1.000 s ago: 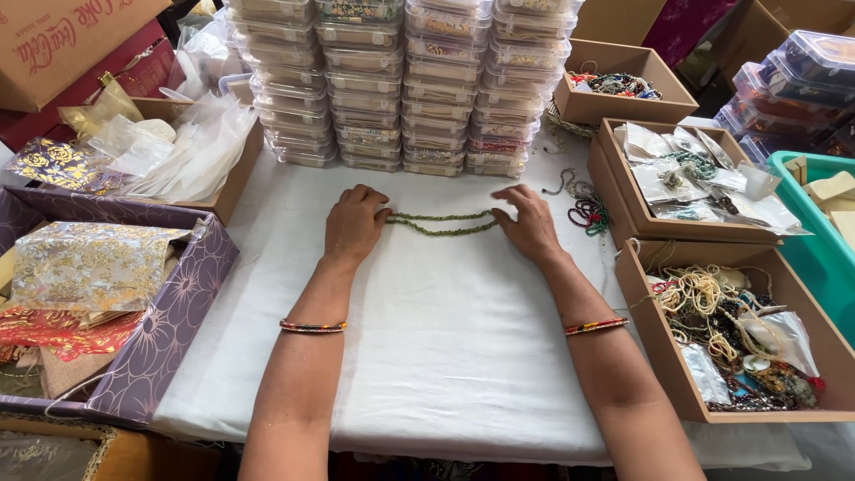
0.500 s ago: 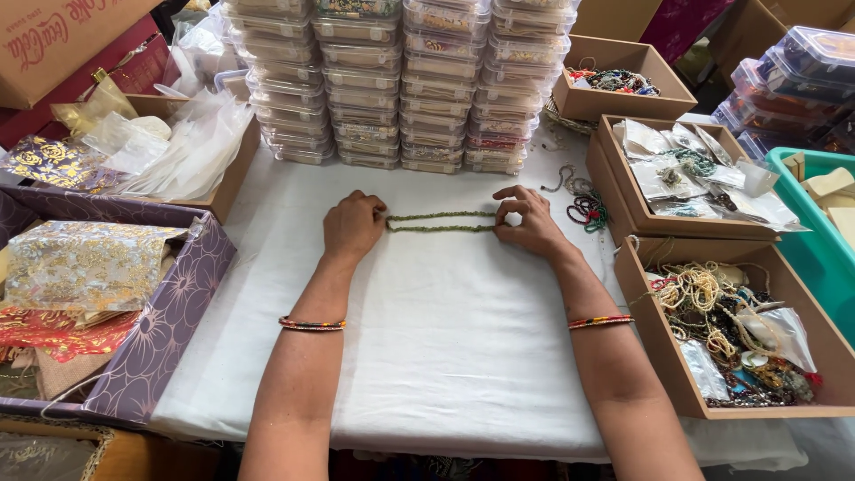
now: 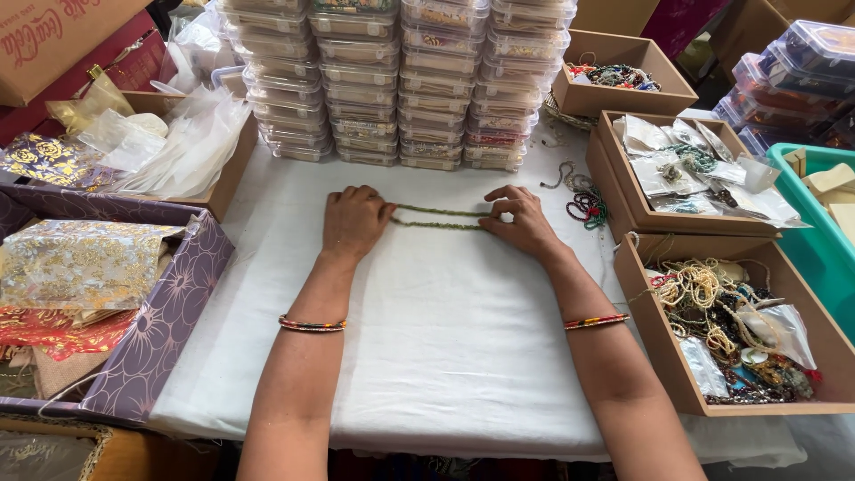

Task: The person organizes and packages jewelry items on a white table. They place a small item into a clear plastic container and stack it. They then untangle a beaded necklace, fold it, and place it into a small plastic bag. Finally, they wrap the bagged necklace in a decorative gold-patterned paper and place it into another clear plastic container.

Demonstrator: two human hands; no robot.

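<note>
- A purple flower-print box [image 3: 169, 330] sits at the far left, holding gold-patterned fabric [image 3: 80, 263].
- Behind it, a brown box [image 3: 233, 169] holds clear plastic bags [image 3: 183, 147].
- The left hand [image 3: 354, 221] rests on the white cloth [image 3: 445, 356], fingers curled shut over 1 end of a green bead necklace [image 3: 438, 218].
- The necklace lies stretched in 2 strands on the cloth between both hands.
- Stacks of clear plastic containers [image 3: 401, 80] stand behind it.
- The right hand [image 3: 521, 223] pinches the necklace's other end between thumb and fingers.
- At the right, 3 brown cardboard trays [image 3: 655, 330] hold beads and packets.
</note>
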